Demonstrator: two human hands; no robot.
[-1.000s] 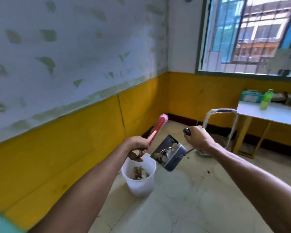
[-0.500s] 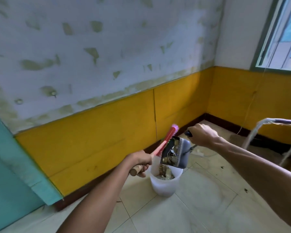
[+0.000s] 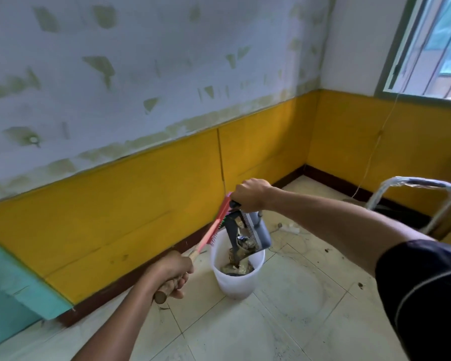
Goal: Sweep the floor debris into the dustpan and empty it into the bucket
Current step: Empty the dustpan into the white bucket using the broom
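A white plastic bucket point(image 3: 236, 278) stands on the tiled floor near the yellow wall, with brown debris point(image 3: 237, 267) inside it. My right hand point(image 3: 250, 194) grips the dark handle of a grey dustpan point(image 3: 259, 234), which hangs tipped almost vertical over the bucket's mouth, scraps sliding out of its lower edge. My left hand point(image 3: 171, 273) grips the wooden end of a red-backed broom point(image 3: 215, 225), whose pink bristle head points up beside the dustpan, just left of the bucket rim.
The yellow and white wall runs close behind the bucket. A teal door edge point(image 3: 13, 290) is at the lower left. A metal frame point(image 3: 412, 186) stands at the right under the window. Small specks of dirt point(image 3: 359, 285) lie on the tiles to the right.
My right hand has lifted and tipped the dustpan steeper over the bucket, and debris now drops into it. The broom stays raised in my left hand; my view moved closer.
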